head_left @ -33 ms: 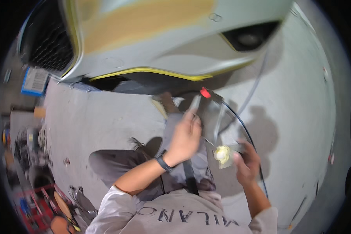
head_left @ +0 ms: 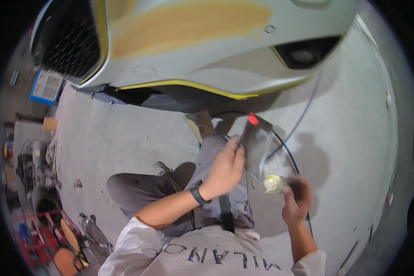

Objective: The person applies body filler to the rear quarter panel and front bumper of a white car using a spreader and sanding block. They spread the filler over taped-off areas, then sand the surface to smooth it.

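My left hand (head_left: 225, 169) is closed on the edge of a flat, dark, blurred plate (head_left: 253, 145), held over my raised knee. A bright red dab (head_left: 253, 119) sits at the plate's far end. To the right, my right hand (head_left: 298, 202) pinches a flat spreader (head_left: 285, 181) between thumb and fingers. On the spreader's left end rests a pale yellow lump of putty (head_left: 272, 182), close to the plate but apparently apart from it. Motion blurs both tools, and the fingers under the plate are hidden.
Ahead stands a light car bumper (head_left: 216, 69) with a tan filler patch (head_left: 193, 27) and yellow tape (head_left: 179, 83) along its lower edge. A dark hose (head_left: 290, 154) curves over the grey floor at right. A red tool crate (head_left: 34, 239) stands at lower left.
The plate in my left hand has turned from nearly edge-on to show more of its face. My right hand and spreader have shifted slightly right, and the whole view has moved a little.
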`<state>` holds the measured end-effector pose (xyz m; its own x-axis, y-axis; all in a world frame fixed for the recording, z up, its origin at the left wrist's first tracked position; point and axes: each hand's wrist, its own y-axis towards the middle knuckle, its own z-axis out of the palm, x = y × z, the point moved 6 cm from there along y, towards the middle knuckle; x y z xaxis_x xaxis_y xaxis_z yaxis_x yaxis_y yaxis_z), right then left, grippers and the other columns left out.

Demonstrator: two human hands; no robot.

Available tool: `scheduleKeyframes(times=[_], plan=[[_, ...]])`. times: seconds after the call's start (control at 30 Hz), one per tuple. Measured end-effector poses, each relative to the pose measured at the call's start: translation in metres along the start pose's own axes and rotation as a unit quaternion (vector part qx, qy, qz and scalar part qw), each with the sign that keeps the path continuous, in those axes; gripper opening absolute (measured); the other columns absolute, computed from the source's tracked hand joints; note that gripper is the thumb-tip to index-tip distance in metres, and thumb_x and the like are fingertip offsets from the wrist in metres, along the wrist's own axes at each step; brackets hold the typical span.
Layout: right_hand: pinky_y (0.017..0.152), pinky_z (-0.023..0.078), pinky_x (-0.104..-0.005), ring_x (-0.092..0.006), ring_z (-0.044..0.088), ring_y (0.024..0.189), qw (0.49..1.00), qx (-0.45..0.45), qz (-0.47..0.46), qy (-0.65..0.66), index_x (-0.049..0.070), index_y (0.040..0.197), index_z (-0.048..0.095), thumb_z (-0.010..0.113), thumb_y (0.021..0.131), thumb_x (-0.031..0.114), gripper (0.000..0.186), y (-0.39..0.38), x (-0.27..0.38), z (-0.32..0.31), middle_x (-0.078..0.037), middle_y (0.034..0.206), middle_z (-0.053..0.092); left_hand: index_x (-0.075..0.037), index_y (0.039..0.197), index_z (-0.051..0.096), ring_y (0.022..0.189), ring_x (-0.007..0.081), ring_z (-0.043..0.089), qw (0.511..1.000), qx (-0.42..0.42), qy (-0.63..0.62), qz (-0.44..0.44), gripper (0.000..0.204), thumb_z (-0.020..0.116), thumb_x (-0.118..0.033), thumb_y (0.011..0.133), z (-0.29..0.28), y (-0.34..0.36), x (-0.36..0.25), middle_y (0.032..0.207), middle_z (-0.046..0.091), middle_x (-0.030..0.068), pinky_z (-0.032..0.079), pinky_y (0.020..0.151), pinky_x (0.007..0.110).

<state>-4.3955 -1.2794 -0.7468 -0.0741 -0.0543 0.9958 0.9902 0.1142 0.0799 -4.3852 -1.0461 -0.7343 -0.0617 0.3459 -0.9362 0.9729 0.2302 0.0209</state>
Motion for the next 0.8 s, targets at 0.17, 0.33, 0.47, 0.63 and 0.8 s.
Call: scheduleKeyframes(times=[0.17,0.33,0.47,0.63,0.8], plan=[[0.108,0.053,-0.0579,-0.0298,0.062,0.096,0.885,0.102,-0.394,-0.226,0.009,0.104,0.074,0.063,0.09,0.0,0.02,-0.003,0.041,0.041,-0.012,0.109,0.064,-0.008,0.15,0.045,0.063,0.0026,0.044,0.86,0.112,-0.428,-0.254,0.042,0.043,-0.028,0.114,0.025,-0.041,0.002,0.085,0.055,-0.0054,0.037,0.058,0.019],[0.112,0.05,-0.06,-0.0299,0.06,0.102,0.848,0.17,-0.438,-0.244,0.011,0.103,0.079,0.065,0.082,0.002,0.026,0.003,0.033,0.053,-0.009,0.111,0.062,-0.005,0.155,0.042,0.06,0.0031,0.044,0.865,0.047,-0.423,-0.264,0.044,0.041,-0.021,0.114,-0.012,-0.058,-0.003,0.097,0.054,-0.0026,0.043,0.057,0.021],[0.103,0.057,-0.0534,-0.0298,0.062,0.099,0.789,0.255,-0.453,-0.328,0.009,0.11,0.079,0.064,0.074,-0.004,0.041,0.024,0.033,0.055,-0.01,0.11,0.063,-0.005,0.154,0.044,0.06,0.0025,0.045,0.858,0.014,-0.422,-0.291,0.043,0.04,-0.02,0.114,-0.04,-0.065,0.005,0.098,0.056,-0.0029,0.042,0.057,0.02],[0.064,0.056,-0.0364,-0.0271,0.067,0.076,0.857,0.279,-0.273,-0.335,0.002,0.103,0.077,0.071,0.076,-0.008,0.029,0.058,0.051,0.075,-0.011,0.092,0.067,-0.001,0.148,0.05,0.068,0.0222,0.064,0.978,-0.053,-0.172,-0.104,0.041,0.047,-0.017,0.11,-0.081,-0.055,0.0,0.099,0.071,0.0097,0.052,0.063,0.034],[0.058,0.052,-0.0342,-0.0242,0.066,0.063,0.856,0.383,-0.154,-0.312,-0.001,0.093,0.073,0.074,0.08,-0.003,0.013,0.046,0.072,0.129,-0.013,0.083,0.067,0.005,0.143,0.048,0.089,0.055,0.063,0.998,-0.053,0.014,-0.021,0.042,0.049,-0.008,0.103,-0.1,-0.047,0.007,0.096,0.066,0.0366,0.049,0.076,0.058]])
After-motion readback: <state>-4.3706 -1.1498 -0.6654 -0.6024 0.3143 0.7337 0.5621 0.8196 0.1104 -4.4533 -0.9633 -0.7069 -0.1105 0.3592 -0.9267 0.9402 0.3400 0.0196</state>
